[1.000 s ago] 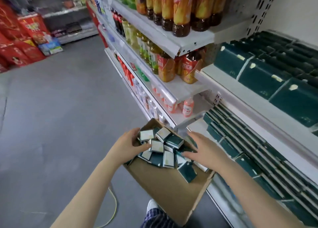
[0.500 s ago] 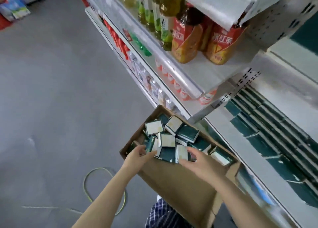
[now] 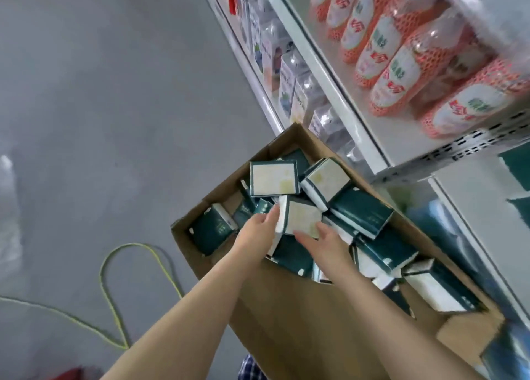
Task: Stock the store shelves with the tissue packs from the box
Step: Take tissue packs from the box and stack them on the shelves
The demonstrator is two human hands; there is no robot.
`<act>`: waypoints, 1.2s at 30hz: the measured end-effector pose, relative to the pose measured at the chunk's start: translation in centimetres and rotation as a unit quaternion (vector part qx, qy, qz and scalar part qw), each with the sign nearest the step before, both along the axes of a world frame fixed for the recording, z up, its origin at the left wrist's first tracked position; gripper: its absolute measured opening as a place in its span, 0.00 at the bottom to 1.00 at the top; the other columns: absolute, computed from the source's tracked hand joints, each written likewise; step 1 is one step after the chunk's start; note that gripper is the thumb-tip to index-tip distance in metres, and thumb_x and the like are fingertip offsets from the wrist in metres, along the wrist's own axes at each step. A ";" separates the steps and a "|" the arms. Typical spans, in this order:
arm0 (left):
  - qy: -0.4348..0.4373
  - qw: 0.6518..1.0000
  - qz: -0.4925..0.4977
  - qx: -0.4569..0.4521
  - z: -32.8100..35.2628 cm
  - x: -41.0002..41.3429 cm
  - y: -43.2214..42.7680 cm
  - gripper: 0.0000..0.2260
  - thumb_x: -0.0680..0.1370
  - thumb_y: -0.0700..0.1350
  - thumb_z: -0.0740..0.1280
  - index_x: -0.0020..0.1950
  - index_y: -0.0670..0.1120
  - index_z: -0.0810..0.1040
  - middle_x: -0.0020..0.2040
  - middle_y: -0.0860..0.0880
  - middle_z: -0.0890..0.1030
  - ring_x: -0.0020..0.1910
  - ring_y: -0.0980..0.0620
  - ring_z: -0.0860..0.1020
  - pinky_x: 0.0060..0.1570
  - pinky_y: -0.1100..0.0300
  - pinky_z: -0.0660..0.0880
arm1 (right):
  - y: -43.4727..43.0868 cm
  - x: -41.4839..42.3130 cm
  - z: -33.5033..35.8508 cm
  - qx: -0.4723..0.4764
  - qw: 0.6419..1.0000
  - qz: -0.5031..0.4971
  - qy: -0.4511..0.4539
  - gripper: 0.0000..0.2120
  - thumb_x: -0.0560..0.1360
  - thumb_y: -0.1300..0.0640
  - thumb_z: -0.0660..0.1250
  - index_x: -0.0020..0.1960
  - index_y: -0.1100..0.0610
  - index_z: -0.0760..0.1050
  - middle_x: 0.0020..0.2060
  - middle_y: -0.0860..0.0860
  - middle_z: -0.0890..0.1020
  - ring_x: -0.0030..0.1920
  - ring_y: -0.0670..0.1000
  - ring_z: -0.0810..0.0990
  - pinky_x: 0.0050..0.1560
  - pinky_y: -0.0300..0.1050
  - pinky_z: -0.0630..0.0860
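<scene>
Tissue packs (image 3: 360, 212): roughly twelve; box (image 3: 301, 322): one; left hand (image 3: 253, 233), right hand (image 3: 321, 245): fingers (image 3: 271, 214) straight, touching one top pack (image 3: 302, 217)

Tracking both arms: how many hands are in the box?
2: left hand touches the left edge of the cream-faced pack; right hand at its near edge. Neither hidden.
</scene>
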State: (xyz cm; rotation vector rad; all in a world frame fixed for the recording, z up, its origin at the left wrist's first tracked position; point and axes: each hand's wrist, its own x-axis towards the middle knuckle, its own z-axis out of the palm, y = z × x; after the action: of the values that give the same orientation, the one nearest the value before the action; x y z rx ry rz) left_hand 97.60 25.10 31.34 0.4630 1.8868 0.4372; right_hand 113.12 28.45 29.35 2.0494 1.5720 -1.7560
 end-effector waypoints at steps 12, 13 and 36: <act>-0.048 0.994 0.098 -0.010 -6.5 1.3 1.9 0.26 0.82 0.67 0.52 0.49 0.48 0.77 0.49 0.46 0.81 0.52 0.44 0.81 0.58 0.45 0.80 | -0.2 0.2 -7.6 0.232 0.908 0.309 -0.163 0.49 0.76 0.47 0.71 0.81 0.56 0.40 0.81 0.51 0.45 0.80 0.52 0.48 0.79 0.50 0.53; -0.053 0.993 0.105 -0.012 -6.6 1.4 2.1 0.26 0.82 0.67 0.52 0.47 0.48 0.77 0.48 0.46 0.81 0.52 0.43 0.82 0.56 0.47 0.80 | 0.0 0.3 -7.8 0.249 0.904 0.310 -0.159 0.49 0.76 0.47 0.71 0.81 0.56 0.40 0.81 0.51 0.47 0.80 0.51 0.49 0.79 0.49 0.53; -0.127 0.983 0.090 0.094 9.4 0.7 -2.4 0.29 0.59 0.75 0.69 0.51 0.59 0.82 0.47 0.60 0.86 0.46 0.59 0.84 0.44 0.60 0.82 | 1.6 4.9 10.2 -0.006 0.920 -0.205 0.334 0.23 0.63 0.47 0.79 0.56 0.54 0.84 0.54 0.56 0.86 0.54 0.56 0.85 0.46 0.46 0.82</act>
State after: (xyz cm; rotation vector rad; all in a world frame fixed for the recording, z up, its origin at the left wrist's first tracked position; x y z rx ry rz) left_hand 98.25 22.66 40.74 0.3422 1.6532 0.7642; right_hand 117.99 30.04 39.56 1.9892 1.2595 -2.8424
